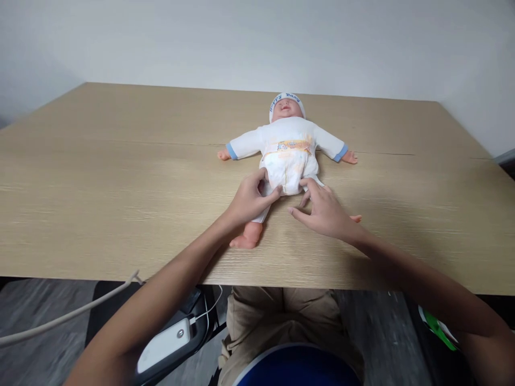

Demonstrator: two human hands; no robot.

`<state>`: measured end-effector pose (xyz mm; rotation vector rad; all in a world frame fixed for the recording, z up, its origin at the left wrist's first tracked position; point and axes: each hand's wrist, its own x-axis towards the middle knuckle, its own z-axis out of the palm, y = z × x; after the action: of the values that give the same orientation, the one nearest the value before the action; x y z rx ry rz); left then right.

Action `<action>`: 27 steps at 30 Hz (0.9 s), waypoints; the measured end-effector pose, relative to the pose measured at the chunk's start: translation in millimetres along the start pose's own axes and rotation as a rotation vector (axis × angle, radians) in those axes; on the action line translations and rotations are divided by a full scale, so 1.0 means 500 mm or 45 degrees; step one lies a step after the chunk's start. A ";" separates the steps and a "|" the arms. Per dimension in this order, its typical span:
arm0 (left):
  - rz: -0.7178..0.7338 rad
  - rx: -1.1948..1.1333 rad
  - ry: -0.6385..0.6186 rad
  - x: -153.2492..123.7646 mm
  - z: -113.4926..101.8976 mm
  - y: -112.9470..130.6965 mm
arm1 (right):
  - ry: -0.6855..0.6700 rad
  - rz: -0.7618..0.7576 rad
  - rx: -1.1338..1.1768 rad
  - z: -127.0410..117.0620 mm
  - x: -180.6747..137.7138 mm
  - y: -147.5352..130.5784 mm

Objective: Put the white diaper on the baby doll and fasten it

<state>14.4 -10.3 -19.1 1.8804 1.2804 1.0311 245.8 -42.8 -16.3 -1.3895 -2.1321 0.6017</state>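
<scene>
A baby doll (287, 128) lies on its back with its arms spread, in a white top with blue cuffs and a white cap with blue lettering. Around its hips sits a white diaper (286, 171) with an orange printed waistband. My left hand (251, 198) grips the diaper's leg edge on the left, its thumb by the crotch and its fingers partly hidden at the thigh. On the other side my right hand (322, 209) has its fingers apart, the index fingertip touching the diaper's edge at the doll's leg. My right hand and forearm hide most of that leg.
The doll lies on a wide wooden table (120, 187) that reaches a pale wall (257, 43). Below the front edge, a white power bank (169, 343) with a cable rests at the left. A pale thick cable (80, 311) hangs nearby. Something green (440, 329) shows at the lower right.
</scene>
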 end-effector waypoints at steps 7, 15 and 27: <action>-0.155 -0.200 0.176 -0.013 0.001 0.004 | 0.175 0.071 0.108 0.003 -0.013 0.002; -0.346 -0.365 0.174 -0.018 0.003 -0.001 | 0.319 -0.022 0.065 0.014 -0.015 0.001; -0.336 -0.314 -0.073 -0.008 -0.013 0.014 | 0.153 -0.141 -0.083 0.022 -0.022 0.005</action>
<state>10.8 -15.9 -11.1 1.5013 1.2648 0.9408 244.4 -53.1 -28.5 -1.2971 -2.1329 0.3991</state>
